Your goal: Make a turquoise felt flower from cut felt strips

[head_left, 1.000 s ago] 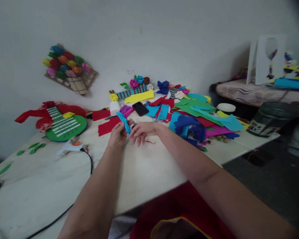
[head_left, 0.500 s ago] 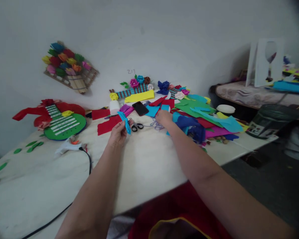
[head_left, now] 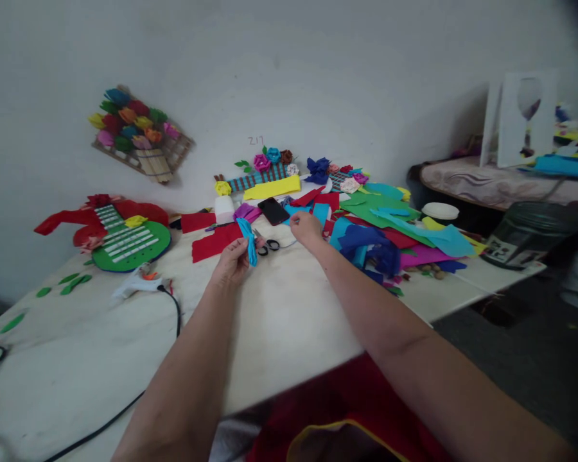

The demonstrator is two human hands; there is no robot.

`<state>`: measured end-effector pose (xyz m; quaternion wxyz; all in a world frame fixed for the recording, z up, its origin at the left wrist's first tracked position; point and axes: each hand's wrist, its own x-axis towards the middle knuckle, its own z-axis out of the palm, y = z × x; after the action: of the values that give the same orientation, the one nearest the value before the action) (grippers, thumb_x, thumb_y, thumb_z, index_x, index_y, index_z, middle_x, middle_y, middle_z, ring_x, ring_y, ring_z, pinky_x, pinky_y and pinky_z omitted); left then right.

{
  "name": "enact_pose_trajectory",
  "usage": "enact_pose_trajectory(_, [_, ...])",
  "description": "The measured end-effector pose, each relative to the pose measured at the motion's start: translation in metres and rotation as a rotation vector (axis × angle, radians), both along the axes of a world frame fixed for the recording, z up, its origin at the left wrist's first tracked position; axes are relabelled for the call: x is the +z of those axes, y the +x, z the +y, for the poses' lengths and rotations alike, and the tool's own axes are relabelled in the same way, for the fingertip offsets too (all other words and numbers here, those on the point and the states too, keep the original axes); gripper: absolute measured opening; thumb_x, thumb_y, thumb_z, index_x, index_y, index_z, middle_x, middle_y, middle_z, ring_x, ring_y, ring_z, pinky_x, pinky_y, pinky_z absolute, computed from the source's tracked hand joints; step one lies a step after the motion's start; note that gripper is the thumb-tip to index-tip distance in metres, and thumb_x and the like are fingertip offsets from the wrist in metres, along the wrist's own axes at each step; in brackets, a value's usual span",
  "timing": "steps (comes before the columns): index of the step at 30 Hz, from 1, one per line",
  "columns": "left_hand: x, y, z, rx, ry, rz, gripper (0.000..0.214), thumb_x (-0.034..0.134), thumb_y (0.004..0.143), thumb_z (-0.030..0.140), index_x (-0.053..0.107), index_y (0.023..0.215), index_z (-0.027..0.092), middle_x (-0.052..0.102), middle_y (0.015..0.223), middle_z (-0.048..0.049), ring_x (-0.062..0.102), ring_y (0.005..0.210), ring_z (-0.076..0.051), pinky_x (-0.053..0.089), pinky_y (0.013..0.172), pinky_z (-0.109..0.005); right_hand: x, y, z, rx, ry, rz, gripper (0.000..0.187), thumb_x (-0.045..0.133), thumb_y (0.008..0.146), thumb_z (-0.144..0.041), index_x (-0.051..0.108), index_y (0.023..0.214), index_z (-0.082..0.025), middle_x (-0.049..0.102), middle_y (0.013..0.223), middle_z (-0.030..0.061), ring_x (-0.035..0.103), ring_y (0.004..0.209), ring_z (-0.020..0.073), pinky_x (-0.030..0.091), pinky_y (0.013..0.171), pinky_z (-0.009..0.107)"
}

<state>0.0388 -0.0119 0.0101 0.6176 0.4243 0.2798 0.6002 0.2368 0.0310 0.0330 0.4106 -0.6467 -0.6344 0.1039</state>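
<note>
I have the left hand [head_left: 234, 260] pinched on gathered blue paper [head_left: 252, 247] near the scissors [head_left: 266, 244]; the right hand [head_left: 307, 230] curls inward, but I cannot tell its hold.

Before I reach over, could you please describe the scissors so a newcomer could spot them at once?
On the pale table, look between the person's left hand and right hand. The scissors lie just right of the light-blue paper in the left hand, nearer than the black phone. Their two black loop handles set them apart from that flat, solid phone.
</note>
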Motion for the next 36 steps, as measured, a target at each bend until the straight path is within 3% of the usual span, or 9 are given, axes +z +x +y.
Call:
enact_pose_trajectory(5, [-0.001,0.000,-0.001,-0.051,-0.015,0.042,0.006,0.063,0.071,0.015,0.059,0.071,0.010,0.069,0.080,-0.0110,0.066,0.075,-0.016,0.051,0.057,-0.016,0.010,-0.029,-0.016,0.548,-0.284,0.576,0.018,0.053,0.073,-0.017,0.060,0.089,-0.013,0.063,0.096,0.0084,0.059,0.075,0.0140,0.047,0.056,0.023])
enact_pose_trajectory(8, [0.000,0.000,-0.002,-0.042,-0.017,0.048,0.005,0.063,0.071,0.014,0.059,0.070,0.011,0.069,0.077,-0.0092,0.066,0.071,-0.015,0.050,0.054,-0.016,0.011,-0.032,-0.024,0.789,-0.551,0.564,0.011,0.060,0.069,-0.020,0.060,0.078,-0.012,0.064,0.074,0.0057,0.056,0.060,0.0107,0.041,0.047,0.020])
enact_pose_trajectory(10, [0.000,-0.001,-0.003,-0.037,-0.008,0.036,0.006,0.063,0.070,0.014,0.058,0.068,0.011,0.069,0.078,-0.0091,0.066,0.071,-0.015,0.051,0.055,-0.017,0.012,-0.028,-0.025,0.802,-0.596,0.486,0.017,0.063,0.069,-0.028,0.057,0.067,-0.012,0.058,0.058,0.0018,0.047,0.046,0.0072,0.031,0.040,0.018])
enact_pose_trajectory(13, [-0.002,-0.003,-0.002,-0.019,0.002,0.008,0.006,0.064,0.070,0.015,0.059,0.069,0.011,0.069,0.076,-0.0089,0.066,0.070,-0.015,0.050,0.054,-0.016,0.016,-0.018,-0.025,0.774,-0.452,0.466,0.021,0.065,0.066,-0.029,0.054,0.061,-0.013,0.041,0.043,-0.0064,0.028,0.038,0.0024,0.016,0.038,0.019])
enact_pose_trajectory(16, [-0.005,-0.007,0.001,0.022,-0.010,0.000,0.006,0.062,0.073,0.016,0.061,0.075,0.010,0.069,0.073,-0.0083,0.065,0.063,-0.012,0.048,0.049,-0.014,0.022,-0.011,-0.025,0.696,-0.370,0.406,0.019,0.066,0.065,-0.030,0.057,0.063,-0.013,0.032,0.040,-0.0089,0.020,0.039,0.0028,0.011,0.041,0.021])
enact_pose_trajectory(21, [-0.003,-0.015,0.004,0.142,-0.033,-0.095,0.006,0.056,0.077,0.011,0.061,0.073,0.011,0.069,0.079,-0.0074,0.065,0.066,-0.009,0.050,0.057,-0.012,0.026,-0.007,-0.027,0.630,-0.332,0.332,0.019,0.065,0.061,-0.030,0.057,0.061,-0.014,0.034,0.043,-0.0078,0.021,0.042,0.0036,0.014,0.044,0.023])
enact_pose_trajectory(24, [0.000,-0.019,0.003,0.141,-0.048,-0.121,0.007,0.056,0.077,0.011,0.061,0.073,0.011,0.069,0.089,-0.0088,0.065,0.065,-0.008,0.050,0.060,-0.011,0.027,-0.006,-0.028,0.611,-0.337,0.314,0.017,0.065,0.060,-0.029,0.056,0.060,-0.013,0.034,0.044,-0.0073,0.023,0.043,0.0041,0.016,0.045,0.023])
enact_pose_trajectory(31, [0.004,-0.008,-0.006,-0.053,-0.054,-0.070,0.009,0.053,0.079,0.011,0.061,0.076,0.009,0.063,0.110,-0.0124,0.063,0.061,-0.006,0.050,0.056,-0.011,0.024,-0.008,-0.026,0.679,-0.232,0.290,0.018,0.062,0.060,-0.029,0.059,0.060,-0.012,0.040,0.049,-0.0052,0.031,0.048,0.0054,0.024,0.049,0.022])
enact_pose_trajectory(36, [-0.001,0.000,-0.008,-0.171,-0.132,0.048,0.009,0.058,0.075,0.011,0.062,0.083,0.007,0.069,0.084,-0.0129,0.065,0.065,-0.013,0.050,0.052,-0.014,0.018,-0.020,-0.024,0.722,-0.167,0.214,0.023,0.059,0.061,-0.033,0.060,0.060,-0.010,0.044,0.051,-0.0038,0.036,0.052,0.0069,0.027,0.051,0.022])
